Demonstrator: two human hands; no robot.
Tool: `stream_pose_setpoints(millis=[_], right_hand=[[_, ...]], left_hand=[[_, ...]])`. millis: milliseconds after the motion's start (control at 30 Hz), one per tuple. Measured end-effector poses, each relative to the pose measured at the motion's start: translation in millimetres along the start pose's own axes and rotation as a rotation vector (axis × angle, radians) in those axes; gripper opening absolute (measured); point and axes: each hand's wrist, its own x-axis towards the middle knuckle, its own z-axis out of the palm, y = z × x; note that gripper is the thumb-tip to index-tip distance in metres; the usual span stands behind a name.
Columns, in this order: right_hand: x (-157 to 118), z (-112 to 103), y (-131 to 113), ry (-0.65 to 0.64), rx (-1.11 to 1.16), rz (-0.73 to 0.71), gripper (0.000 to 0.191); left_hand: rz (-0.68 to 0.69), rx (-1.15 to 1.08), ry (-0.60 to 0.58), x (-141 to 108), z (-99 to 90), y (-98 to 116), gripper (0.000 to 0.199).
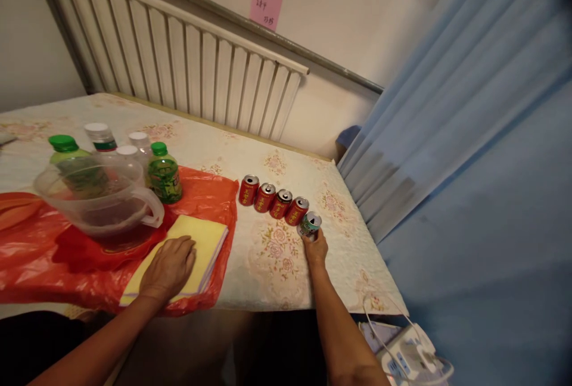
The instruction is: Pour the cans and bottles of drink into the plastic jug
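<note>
Right hand (316, 248): thumb and fingers pinch the low part of a small green-and-silver metal drinks can (310, 225), which sits at the hand's 11 o'clock, upright on a pale, flower-patterned tablecloth (250, 243). A dark opening shows in the can's top.

From this can toward 10 o'clock runs a row of four red metal cans with yellow lettering (281, 205), all upright and close together. Whether the green can touches the nearest red one: cannot tell.

Left hand (170, 267): at 9 o'clock from the right, back upward, fingers close together and slightly bent, resting on a folded yellow cloth with pale edging (209, 234). Whether the fingertips pinch the cloth: cannot tell. Cloth lies on a crinkled red plastic sheet (208, 186).

At the left hand's 10 o'clock: a clear plastic jug with a handle (96, 213). At the jug's 2 o'clock, a small green-capped bottle of green plastic (164, 179), upright; at its 11 to 12 o'clock, further bottles with white or green caps (99, 133), partly hidden.

Blue curtain (447, 195) at the right hand's 2 o'clock; white ribbed radiator (179, 46) at the red row's 11 o'clock.
</note>
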Motion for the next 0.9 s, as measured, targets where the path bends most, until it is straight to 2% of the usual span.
stream_pose_setpoints(millis=[433, 633, 900], right_hand=[[-2.2, -3.5, -4.8, -0.004, 0.002, 0.003, 0.052], [-2.4, -4.1, -4.7, -0.014, 0.004, 0.021, 0.050], [-1.2, -2.6, -1.2, -0.019, 0.003, 0.032, 0.053]], left_hand=[[-0.039, -0.024, -0.010, -1.3, -2.1, 3.0, 0.025], [-0.047, -0.074, 0.020, -2.4, -2.3, 3.9, 0.023], [-0.034, -0.036, 0.008, -2.3, -4.8, 5.9, 0.024]])
